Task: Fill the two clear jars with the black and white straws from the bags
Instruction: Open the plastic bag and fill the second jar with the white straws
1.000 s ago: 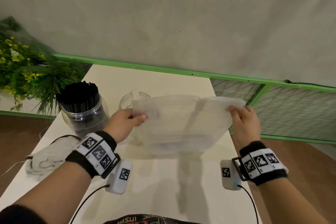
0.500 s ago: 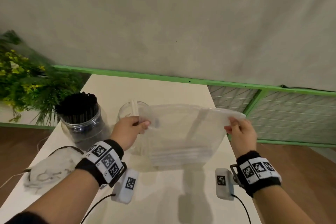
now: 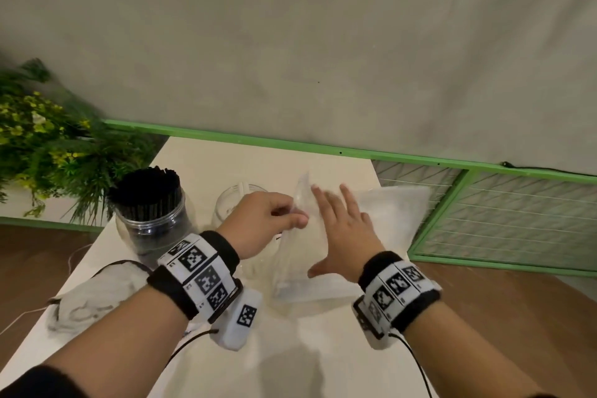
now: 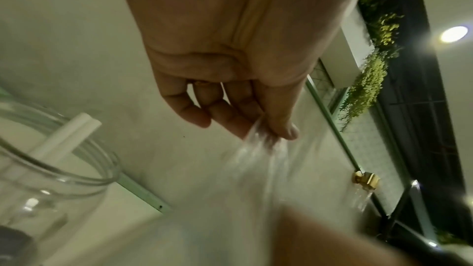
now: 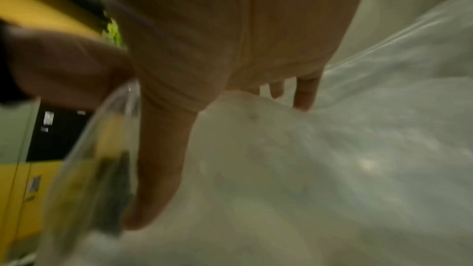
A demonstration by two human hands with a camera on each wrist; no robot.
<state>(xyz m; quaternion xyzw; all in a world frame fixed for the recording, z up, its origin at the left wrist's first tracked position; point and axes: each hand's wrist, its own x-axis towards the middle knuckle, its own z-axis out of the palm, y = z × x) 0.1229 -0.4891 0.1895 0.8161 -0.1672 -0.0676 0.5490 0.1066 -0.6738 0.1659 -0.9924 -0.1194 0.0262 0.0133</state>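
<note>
the jar of black straws (image 3: 151, 203) near the table's left edge looks full; the second jar (image 3: 231, 207) holds barely any white straws. the left hand (image 3: 261, 223) pinches the clear bag (image 3: 303, 252) while the right hand (image 3: 342, 233) reaches in, fingers spread wide.

I see a white table (image 3: 200, 165) set against a grey wall (image 3: 290, 26). A green rail (image 3: 258, 140) runs along the foot of that wall, joining a green mesh fence (image 3: 504, 220) on the right. A plant (image 3: 42, 145) with yellow flowers stands at the left. A ceiling light (image 4: 453, 34) glows in the left wrist view, with a brass fitting (image 4: 364, 178) lower down.
</note>
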